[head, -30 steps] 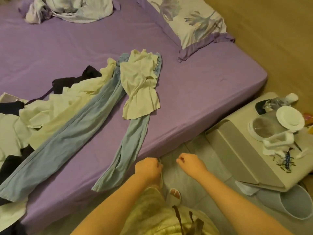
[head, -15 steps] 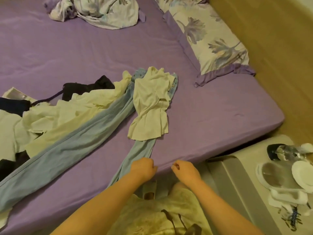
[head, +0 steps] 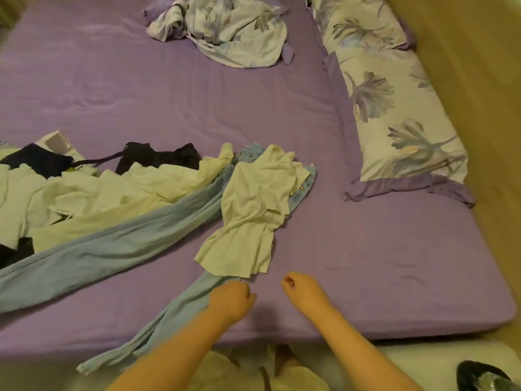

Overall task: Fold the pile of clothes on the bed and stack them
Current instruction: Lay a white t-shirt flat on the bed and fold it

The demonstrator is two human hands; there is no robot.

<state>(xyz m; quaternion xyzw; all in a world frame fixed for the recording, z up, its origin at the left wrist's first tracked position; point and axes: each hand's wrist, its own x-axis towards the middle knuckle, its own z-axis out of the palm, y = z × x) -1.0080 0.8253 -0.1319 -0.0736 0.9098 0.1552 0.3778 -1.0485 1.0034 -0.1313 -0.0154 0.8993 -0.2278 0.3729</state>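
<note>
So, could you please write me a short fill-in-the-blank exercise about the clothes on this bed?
1. The small white top lies on the light blue ____.
2. The bed sheet is ____ in colour.
3. The left hand is over one leg of the jeans, while the right hand holds ____.
4. The floral pillow lies along the bed's ____ side.

Missing words: jeans; purple; nothing; right

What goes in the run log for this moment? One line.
left hand: curled over light blue denim jeans | right hand: curled, empty | crumpled white cotton top: on jeans
</note>
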